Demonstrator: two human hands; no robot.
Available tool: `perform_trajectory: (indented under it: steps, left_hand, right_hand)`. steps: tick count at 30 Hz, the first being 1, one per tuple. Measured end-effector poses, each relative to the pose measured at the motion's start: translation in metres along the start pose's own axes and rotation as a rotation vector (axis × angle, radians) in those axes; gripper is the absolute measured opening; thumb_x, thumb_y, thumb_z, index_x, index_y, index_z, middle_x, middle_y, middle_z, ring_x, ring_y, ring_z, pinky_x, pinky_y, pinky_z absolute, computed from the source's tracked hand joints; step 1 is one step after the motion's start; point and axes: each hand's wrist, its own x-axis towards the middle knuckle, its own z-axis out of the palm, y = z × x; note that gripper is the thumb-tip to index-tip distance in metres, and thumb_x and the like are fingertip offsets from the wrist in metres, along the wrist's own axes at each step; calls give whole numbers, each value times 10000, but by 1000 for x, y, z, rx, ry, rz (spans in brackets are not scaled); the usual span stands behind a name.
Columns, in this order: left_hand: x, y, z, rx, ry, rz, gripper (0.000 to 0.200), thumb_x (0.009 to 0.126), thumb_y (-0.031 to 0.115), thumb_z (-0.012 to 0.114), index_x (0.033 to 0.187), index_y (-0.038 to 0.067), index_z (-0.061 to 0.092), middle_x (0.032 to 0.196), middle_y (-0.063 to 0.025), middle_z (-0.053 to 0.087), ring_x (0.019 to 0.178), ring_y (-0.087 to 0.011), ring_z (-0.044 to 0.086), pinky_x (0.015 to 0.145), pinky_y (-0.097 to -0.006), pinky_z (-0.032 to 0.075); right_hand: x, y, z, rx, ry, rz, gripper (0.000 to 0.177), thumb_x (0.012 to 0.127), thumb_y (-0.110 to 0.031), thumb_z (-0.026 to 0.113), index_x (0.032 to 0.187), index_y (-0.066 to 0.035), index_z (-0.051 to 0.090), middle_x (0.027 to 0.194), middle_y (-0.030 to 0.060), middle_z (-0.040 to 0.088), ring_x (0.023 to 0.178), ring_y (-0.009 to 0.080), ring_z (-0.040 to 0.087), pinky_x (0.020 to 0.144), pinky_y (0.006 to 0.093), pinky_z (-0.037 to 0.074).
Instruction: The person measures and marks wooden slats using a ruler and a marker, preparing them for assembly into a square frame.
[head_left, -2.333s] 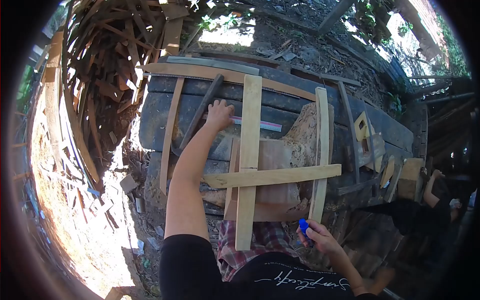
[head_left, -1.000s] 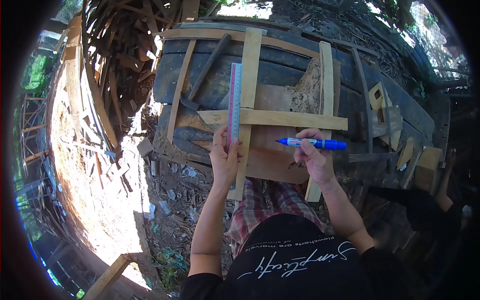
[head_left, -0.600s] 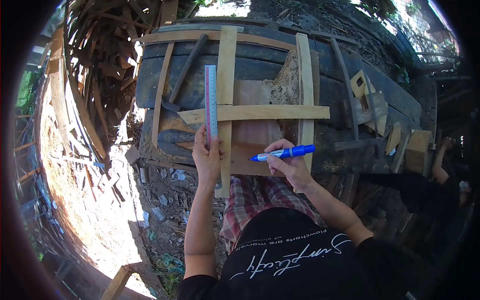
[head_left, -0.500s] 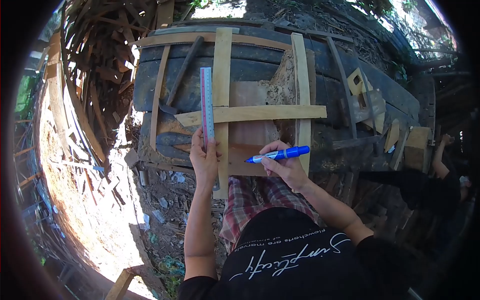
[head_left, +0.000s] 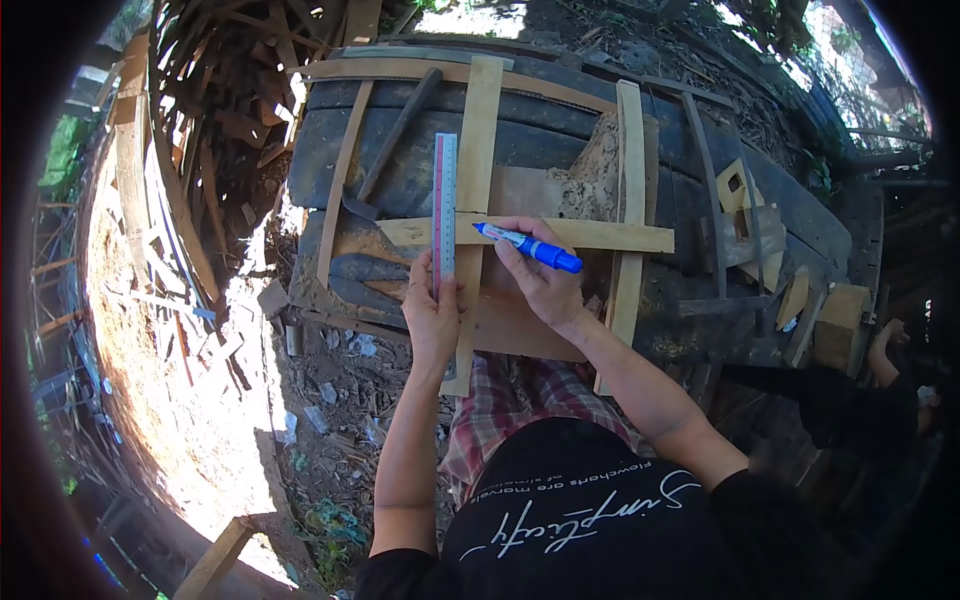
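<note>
My left hand (head_left: 434,315) grips the lower part of a ruler (head_left: 445,190) with a pink stripe, which lies across the left part of a horizontal wooden strip (head_left: 580,233). In my right hand (head_left: 548,290) is a blue marker (head_left: 530,246), uncapped, its tip pointing left just above the strip near the ruler. The horizontal strip rests across two upright wooden strips, one on the left (head_left: 483,130) and one on the right (head_left: 630,150). Whether the tip touches wood, I cannot tell.
A hammer-like tool (head_left: 400,140) lies on the dark worktable (head_left: 320,130) at the left. Wooden offcuts (head_left: 793,298) and a piece with a square hole (head_left: 738,190) are at the right. Another person's arm (head_left: 884,355) shows at the far right.
My right hand has moved up and left, bringing the marker from below the horizontal strip to near the ruler. The whole view has shifted slightly, with the table appearing further right.
</note>
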Motion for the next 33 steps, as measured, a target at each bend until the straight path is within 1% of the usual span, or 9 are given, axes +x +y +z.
perform_trajectory:
  steps: [3, 5, 12, 14, 18, 20, 24, 29, 33]
  left_hand:
    - [0, -3, 1, 2, 2, -21, 369, 942, 71, 507, 1301, 18, 445, 802, -79, 639, 637, -113, 609, 550, -261, 506]
    - [0, -7, 3, -7, 24, 31, 353, 946, 95, 528, 1291, 58, 463, 778, -5, 591, 565, -56, 524, 493, -200, 427]
    - [4, -14, 2, 38, 29, 50, 350, 942, 76, 525, 1286, 52, 465, 764, -10, 596, 563, -55, 528, 485, -208, 424]
    - [4, -20, 2, 136, 45, 107, 361, 940, 68, 523, 1295, 43, 457, 774, -16, 600, 575, -51, 530, 498, -208, 433]
    - [1, -12, 3, 76, 38, 86, 368, 940, 61, 518, 1301, 35, 452, 779, -20, 603, 587, -48, 533, 513, -206, 438]
    - [1, -11, 4, 38, 38, 57, 376, 902, 36, 507, 1274, 8, 464, 842, -157, 634, 719, -218, 646, 661, -346, 505]
    - [-2, 1, 3, -4, -22, -61, 374, 903, 45, 511, 1270, -4, 465, 856, -173, 639, 743, -246, 656, 677, -359, 507]
    - [1, -15, 8, 119, 71, 110, 380, 903, 54, 516, 1271, -26, 466, 916, -222, 637, 848, -320, 660, 750, -392, 503]
    - [3, -19, 9, 65, 64, 85, 385, 903, 52, 511, 1275, -34, 463, 929, -225, 637, 862, -319, 658, 765, -394, 502]
  right_hand:
    - [8, 4, 9, -22, -8, -25, 210, 911, -163, 635, 1059, -19, 602, 816, 5, 615, 683, 45, 520, 599, 203, 439]
    - [12, 5, 13, -40, -11, -45, 204, 909, -159, 635, 1052, -18, 604, 813, 11, 614, 682, 47, 521, 596, 205, 438]
    - [15, 12, 20, -89, -1, -64, 184, 901, -139, 635, 1032, -12, 608, 803, 31, 607, 671, 64, 531, 587, 222, 442]
    - [13, 12, 19, -84, -9, -49, 184, 900, -138, 636, 1030, -12, 607, 808, 35, 608, 667, 69, 534, 587, 225, 444]
    - [14, 10, 21, -149, -4, -69, 178, 896, -134, 636, 1023, -12, 608, 822, 57, 617, 666, 99, 554, 594, 241, 453]
    - [13, 8, 21, -163, -4, -62, 176, 893, -132, 637, 1020, -13, 609, 828, 69, 621, 677, 116, 565, 604, 250, 458]
    - [13, 7, 21, -227, -5, -91, 171, 885, -127, 642, 1013, -18, 610, 842, 93, 631, 723, 164, 600, 634, 279, 475]
    - [14, 7, 21, -226, -8, -72, 166, 881, -126, 643, 1009, -25, 612, 859, 100, 637, 749, 195, 614, 652, 297, 482]
    - [13, 6, 22, -258, -5, -99, 167, 870, -119, 647, 1006, -28, 614, 877, 111, 638, 778, 236, 616, 678, 320, 486]
